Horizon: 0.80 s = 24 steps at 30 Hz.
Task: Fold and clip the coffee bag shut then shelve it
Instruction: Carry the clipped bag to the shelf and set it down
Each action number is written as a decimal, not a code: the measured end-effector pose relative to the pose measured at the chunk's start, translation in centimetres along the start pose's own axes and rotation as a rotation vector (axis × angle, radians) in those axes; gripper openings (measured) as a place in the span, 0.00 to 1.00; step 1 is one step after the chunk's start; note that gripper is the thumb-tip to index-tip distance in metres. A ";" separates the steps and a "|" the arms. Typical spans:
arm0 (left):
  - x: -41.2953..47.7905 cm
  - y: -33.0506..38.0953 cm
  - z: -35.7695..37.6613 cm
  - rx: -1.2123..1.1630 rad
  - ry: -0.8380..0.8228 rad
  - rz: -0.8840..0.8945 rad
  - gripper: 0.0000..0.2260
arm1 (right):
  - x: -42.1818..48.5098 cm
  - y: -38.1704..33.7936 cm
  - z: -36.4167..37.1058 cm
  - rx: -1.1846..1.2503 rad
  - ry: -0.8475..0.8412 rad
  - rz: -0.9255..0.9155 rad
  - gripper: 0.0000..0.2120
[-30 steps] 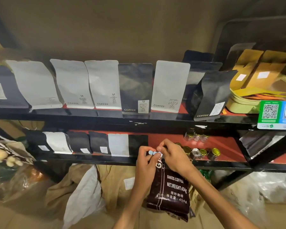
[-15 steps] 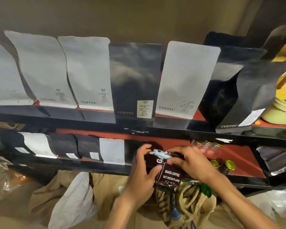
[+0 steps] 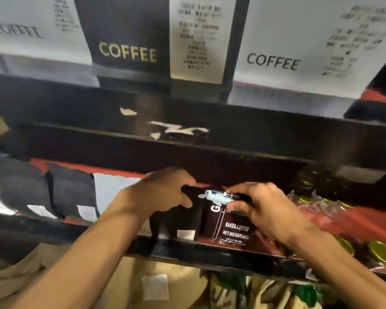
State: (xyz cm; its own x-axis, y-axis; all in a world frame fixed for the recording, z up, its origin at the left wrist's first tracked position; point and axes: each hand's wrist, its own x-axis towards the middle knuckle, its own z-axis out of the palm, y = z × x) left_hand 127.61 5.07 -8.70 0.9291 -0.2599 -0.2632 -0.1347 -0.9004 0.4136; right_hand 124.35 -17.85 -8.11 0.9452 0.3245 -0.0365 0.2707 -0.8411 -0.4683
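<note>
The dark brown coffee bag (image 3: pixel 228 228), printed "BAKED.COFFEE NET.WEIGHT", stands on the red lower shelf (image 3: pixel 348 221) with its bottom just behind the black front rail. A light blue clip (image 3: pixel 216 196) sits across its folded top. My right hand (image 3: pixel 261 206) grips the bag's top right corner by the clip. My left hand (image 3: pixel 163 192) curls around the top left edge of the bag, thumb in front.
Black and white pouches (image 3: pixel 71 192) stand left of the bag on the same shelf. Gold-lidded jars (image 3: pixel 379 250) and wrapped ones sit to its right. The upper shelf beam (image 3: pixel 187 139) hangs close above my hands, carrying "COFFEE" pouches (image 3: pixel 129 39). Sacks lie below.
The bag has moved up and forward onto the lower shelf, both hands still on its clipped top. The view has closed in on the shelves.
</note>
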 end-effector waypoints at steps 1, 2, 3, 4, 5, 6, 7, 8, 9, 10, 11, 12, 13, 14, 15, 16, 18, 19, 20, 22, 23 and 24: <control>0.3 -0.2 0.5 0.008 -0.007 -0.007 0.18 | 0.0 0.4 0.6 -0.013 -0.005 -0.015 0.17; 0.3 -0.2 0.7 0.022 0.003 0.004 0.18 | 0.0 0.6 1.1 -0.024 -0.007 -0.031 0.17; 0.5 -0.3 0.7 0.030 0.017 0.020 0.17 | 0.0 0.8 1.5 -0.030 -0.004 -0.041 0.18; 0.5 -0.2 0.6 0.023 0.025 0.030 0.17 | 0.0 1.0 1.8 -0.030 0.007 -0.048 0.18; 0.5 -0.2 0.6 0.016 0.028 0.035 0.17 | 0.0 1.2 2.0 -0.027 0.019 -0.053 0.18; 0.4 -0.1 0.5 0.015 0.034 0.046 0.16 | 0.1 1.4 2.1 -0.022 0.024 -0.057 0.18; 0.5 -0.2 0.4 0.014 0.038 0.062 0.13 | 0.2 1.4 2.1 -0.012 0.021 -0.059 0.18; 0.6 -0.1 0.6 0.008 0.034 0.078 0.10 | 0.2 1.7 2.3 -0.003 0.017 -0.062 0.18; 0.7 -0.1 0.6 0.001 0.027 0.086 0.07 | 0.3 1.8 2.3 0.000 0.015 -0.063 0.19; 0.7 0.0 0.6 -0.005 0.019 0.092 0.06 | 0.3 1.9 2.3 -0.002 0.011 -0.063 0.19; 0.8 0.0 0.6 -0.006 0.014 0.096 0.06 | 0.3 2.0 2.4 -0.007 0.012 -0.062 0.20; 0.8 0.0 0.6 -0.008 0.014 0.102 0.05 | 0.3 2.1 2.4 -0.014 0.016 -0.063 0.20; 0.9 -0.1 0.5 -0.012 0.014 0.105 0.04 | 0.3 2.1 2.4 -0.028 0.017 -0.065 0.20; 0.9 -0.2 0.5 -0.016 0.016 0.108 0.03 | 0.2 2.0 2.5 -0.049 0.020 -0.073 0.21; 0.9 -0.3 0.5 -0.017 0.018 0.112 0.04 | 0.1 1.9 2.7 -0.082 0.023 -0.084 0.21; 0.9 -0.3 0.5 -0.017 0.018 0.114 0.06 | 0.0 1.8 2.8 -0.117 0.030 -0.091 0.21; 0.8 -0.3 0.6 -0.019 0.026 0.108 0.08 | -0.1 1.8 2.8 -0.159 0.040 -0.098 0.21; 0.8 -0.3 0.6 -0.018 0.029 0.105 0.07 | 0.0 1.8 2.8 -0.164 0.039 -0.100 0.21; 0.7 -0.2 0.6 -0.020 0.028 0.099 0.07 | 0.0 1.8 2.7 -0.161 0.039 -0.102 0.21; 0.5 0.0 0.6 -0.012 0.023 0.092 0.09 | -0.2 1.9 2.8 -0.148 0.053 -0.106 0.21; 0.4 0.0 0.6 0.000 0.022 0.087 0.09 | -0.3 1.9 3.1 -0.155 0.060 -0.108 0.22; 0.2 0.1 0.6 0.013 0.023 0.080 0.08 | -0.5 2.0 3.5 -0.176 0.070 -0.112 0.22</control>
State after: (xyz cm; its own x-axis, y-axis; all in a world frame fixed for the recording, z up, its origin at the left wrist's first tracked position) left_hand 127.62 4.74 -9.29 0.9230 -0.3230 -0.2093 -0.2131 -0.8817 0.4209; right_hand 123.78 -18.16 -12.06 0.9161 0.3947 0.0710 0.3967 -0.8660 -0.3045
